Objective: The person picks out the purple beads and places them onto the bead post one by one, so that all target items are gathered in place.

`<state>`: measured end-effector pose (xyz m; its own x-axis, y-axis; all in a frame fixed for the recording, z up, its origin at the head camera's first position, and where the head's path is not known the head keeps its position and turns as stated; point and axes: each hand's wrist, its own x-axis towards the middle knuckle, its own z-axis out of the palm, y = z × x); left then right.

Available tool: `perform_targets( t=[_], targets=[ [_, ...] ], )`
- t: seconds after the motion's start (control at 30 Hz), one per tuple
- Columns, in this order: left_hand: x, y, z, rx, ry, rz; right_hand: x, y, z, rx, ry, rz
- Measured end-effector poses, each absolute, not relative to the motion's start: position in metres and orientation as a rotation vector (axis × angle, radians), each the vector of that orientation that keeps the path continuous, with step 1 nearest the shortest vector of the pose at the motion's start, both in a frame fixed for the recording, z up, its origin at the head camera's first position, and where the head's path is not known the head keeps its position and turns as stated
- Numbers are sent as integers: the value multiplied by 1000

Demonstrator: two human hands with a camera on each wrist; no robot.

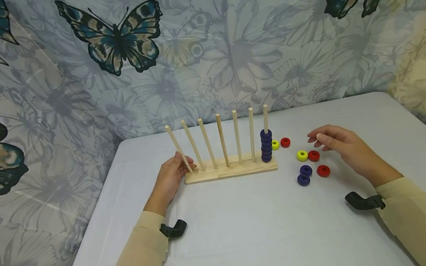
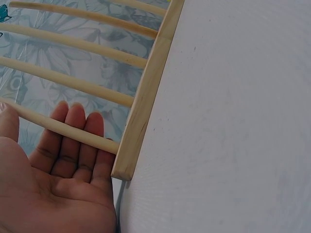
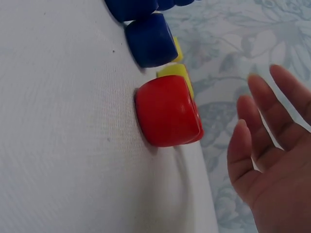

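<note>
A wooden peg stand (image 1: 236, 172) with several upright pegs is on the table. A stack of dark blue rings (image 1: 266, 147) sits on its rightmost peg. My left hand (image 1: 169, 178) holds the leftmost peg (image 2: 68, 130), its thumb on one side and fingers behind it. My right hand (image 1: 343, 146) hovers, fingers apart and holding nothing, just right of the loose rings. These are red rings (image 1: 323, 170), yellow rings (image 1: 302, 155) and two blue rings (image 1: 306, 170). In the right wrist view, a red ring (image 3: 167, 111) is nearest the right hand's fingers.
White cloth covers the table (image 1: 223, 235). Behind it hangs a flower-patterned backdrop (image 1: 193, 87) with large butterflies. One yellow ring (image 1: 275, 145) and one red ring (image 1: 285, 142) lie close to the stand's right end.
</note>
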<state>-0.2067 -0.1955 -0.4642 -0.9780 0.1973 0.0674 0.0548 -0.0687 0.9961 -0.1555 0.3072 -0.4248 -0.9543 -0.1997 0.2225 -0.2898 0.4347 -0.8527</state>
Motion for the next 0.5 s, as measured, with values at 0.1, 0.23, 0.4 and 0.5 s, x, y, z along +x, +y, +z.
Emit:
perform_targets(
  t=[0.1,0.23,0.4,0.5],
  targets=[
    [-206,-195,-463,279,2074,2212,-155,307,-425,421,-2660,1534],
    [-205,-194,-461,274,2078,2215,-157,306,-426,365,-2796,1475],
    [-205,-195,-462,279,2086,2204,-159,307,-428,388,-2913,1400],
    [-206,-196,-463,283,2084,2199,-160,309,-427,402,-2943,1368]
  ],
)
